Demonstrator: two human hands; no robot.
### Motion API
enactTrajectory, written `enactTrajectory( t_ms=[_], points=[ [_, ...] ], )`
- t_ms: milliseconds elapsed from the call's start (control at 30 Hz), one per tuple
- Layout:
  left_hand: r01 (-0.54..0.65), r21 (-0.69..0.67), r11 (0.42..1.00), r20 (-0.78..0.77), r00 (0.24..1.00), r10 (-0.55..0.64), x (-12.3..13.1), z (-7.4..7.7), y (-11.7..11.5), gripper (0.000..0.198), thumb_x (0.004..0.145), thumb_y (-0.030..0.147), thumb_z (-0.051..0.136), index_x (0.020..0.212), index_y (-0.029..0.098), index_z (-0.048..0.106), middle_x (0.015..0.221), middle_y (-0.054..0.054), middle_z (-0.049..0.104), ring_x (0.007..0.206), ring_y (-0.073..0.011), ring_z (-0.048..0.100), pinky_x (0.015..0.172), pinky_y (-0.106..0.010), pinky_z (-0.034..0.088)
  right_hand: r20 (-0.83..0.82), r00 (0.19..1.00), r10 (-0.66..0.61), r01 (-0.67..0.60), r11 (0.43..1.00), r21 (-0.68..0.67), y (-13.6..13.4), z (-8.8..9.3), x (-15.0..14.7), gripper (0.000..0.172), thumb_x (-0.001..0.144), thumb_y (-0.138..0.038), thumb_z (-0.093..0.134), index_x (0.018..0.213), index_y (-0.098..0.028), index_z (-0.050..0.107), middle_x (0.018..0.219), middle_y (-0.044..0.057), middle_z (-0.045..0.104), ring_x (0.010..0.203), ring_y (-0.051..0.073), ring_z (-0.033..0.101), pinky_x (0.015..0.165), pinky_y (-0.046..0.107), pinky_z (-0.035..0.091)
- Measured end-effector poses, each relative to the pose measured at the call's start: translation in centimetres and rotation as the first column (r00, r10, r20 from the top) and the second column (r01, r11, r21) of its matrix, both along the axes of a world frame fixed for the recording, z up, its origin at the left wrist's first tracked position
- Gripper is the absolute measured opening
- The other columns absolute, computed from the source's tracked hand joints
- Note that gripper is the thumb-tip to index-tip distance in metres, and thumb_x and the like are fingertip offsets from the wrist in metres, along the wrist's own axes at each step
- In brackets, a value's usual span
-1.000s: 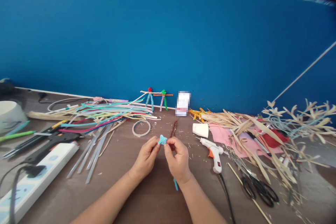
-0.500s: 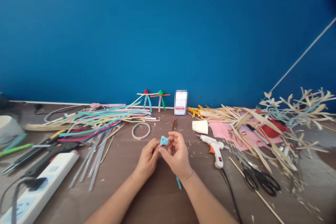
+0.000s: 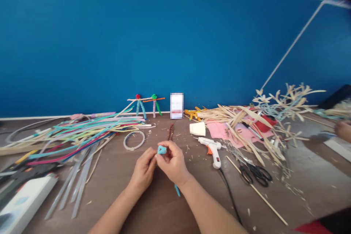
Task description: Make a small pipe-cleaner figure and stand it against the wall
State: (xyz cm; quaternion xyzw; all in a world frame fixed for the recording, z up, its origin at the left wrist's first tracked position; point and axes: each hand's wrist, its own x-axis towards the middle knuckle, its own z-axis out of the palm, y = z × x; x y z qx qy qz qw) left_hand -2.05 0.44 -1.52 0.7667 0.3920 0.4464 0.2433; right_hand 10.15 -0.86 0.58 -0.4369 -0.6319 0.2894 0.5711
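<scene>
A light-blue pipe cleaner (image 3: 161, 150), coiled into a small looped shape, is pinched at the fingertips of my right hand (image 3: 174, 162). My left hand (image 3: 142, 170) has its thumb and fingers closed against the coil's left side; its exact grip is partly hidden. A straight blue tail (image 3: 177, 190) shows below my right wrist. Beyond my fingers lies a dark red-brown twisted strand (image 3: 170, 131). Two pipe-cleaner figures, one with a red head (image 3: 138, 97) and one with a green head (image 3: 154, 97), lean against the wall.
A clear ring (image 3: 134, 140) and many coloured pipe cleaners (image 3: 90, 128) lie left, with glue sticks (image 3: 82, 179) and a power strip (image 3: 30, 197). Rightward are a white glue gun (image 3: 215, 150), scissors (image 3: 255, 173), dried strips (image 3: 230, 115) and another person's hand (image 3: 342, 131).
The view has turned rightward, so everything sits further left and another person's hand appears at the right edge. Both my hands keep hold of the blue pipe cleaner, nearly in the same pose.
</scene>
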Motion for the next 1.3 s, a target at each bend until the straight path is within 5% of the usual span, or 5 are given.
enactTrajectory(
  t_ms=[400, 700, 867, 1100, 1300],
  points=[
    [-0.169, 0.044, 0.985, -0.038, 0.985, 0.17, -0.7, -0.4, 0.8, 0.021, 0.077, 0.034, 0.04, 0.073, 0.017, 0.052, 0.061, 0.001, 0.051, 0.055, -0.0125, 0.048, 0.052, -0.021, 0.04, -0.195, 0.981, 0.005, -0.019, 0.997, -0.07, -0.2, 1.1, 0.0, 0.044, 0.062, -0.027, 0.06, 0.104, -0.019, 0.047, 0.065, -0.006, 0.038, 0.043, 0.003, 0.029, 0.037, 0.016, 0.025],
    [-0.245, -0.034, 0.969, -0.069, 0.968, 0.242, -0.9, -1.0, 0.9, 0.023, 0.078, 0.037, 0.038, 0.073, 0.018, 0.05, 0.056, 0.002, 0.047, 0.052, -0.0117, 0.046, 0.05, -0.02, 0.038, -0.59, 0.807, 0.003, -0.186, 0.951, -0.249, -1.7, 9.9, 3.2, 0.022, 0.075, -0.025, 0.04, 0.095, -0.018, 0.045, 0.062, -0.007, 0.036, 0.043, 0.003, 0.028, 0.04, 0.015, 0.035],
    [-0.281, -0.098, 0.955, 0.029, 0.958, 0.285, -0.8, -1.1, 0.7, 0.024, 0.078, 0.038, 0.038, 0.08, 0.018, 0.052, 0.061, 0.002, 0.048, 0.051, -0.0111, 0.046, 0.049, -0.02, 0.038, 0.014, 0.975, -0.221, 0.221, 0.964, -0.148, -4.5, 7.8, 11.9, 0.014, 0.074, -0.028, 0.05, 0.079, -0.017, 0.057, 0.06, -0.002, 0.051, 0.052, 0.009, 0.047, 0.05, 0.021, 0.041],
    [-0.313, -0.199, 0.929, 0.151, 0.926, 0.345, -0.3, 0.3, 0.2, 0.024, 0.076, 0.037, 0.04, 0.08, 0.017, 0.053, 0.06, 0.002, 0.048, 0.048, -0.0095, 0.044, 0.047, -0.02, 0.038, 0.645, 0.382, -0.662, 0.89, 0.451, -0.064, -8.6, 1.1, 28.3, 0.017, 0.073, -0.018, 0.045, 0.082, -0.015, 0.059, 0.078, 0.012, 0.059, 0.074, 0.021, 0.055, 0.067, 0.032, 0.038],
    [-0.303, -0.223, 0.927, 0.161, 0.926, 0.341, -0.4, -0.3, 0.4, 0.027, 0.075, 0.04, 0.041, 0.083, 0.017, 0.054, 0.06, 0.002, 0.048, 0.046, -0.0089, 0.044, 0.044, -0.019, 0.038, 0.722, 0.23, -0.653, 0.973, 0.141, -0.182, -11.4, 0.0, 34.5, 0.014, 0.063, -0.026, 0.057, 0.074, -0.016, 0.056, 0.089, 0.021, 0.054, 0.082, 0.033, 0.054, 0.063, 0.041, 0.037]
  ],
)
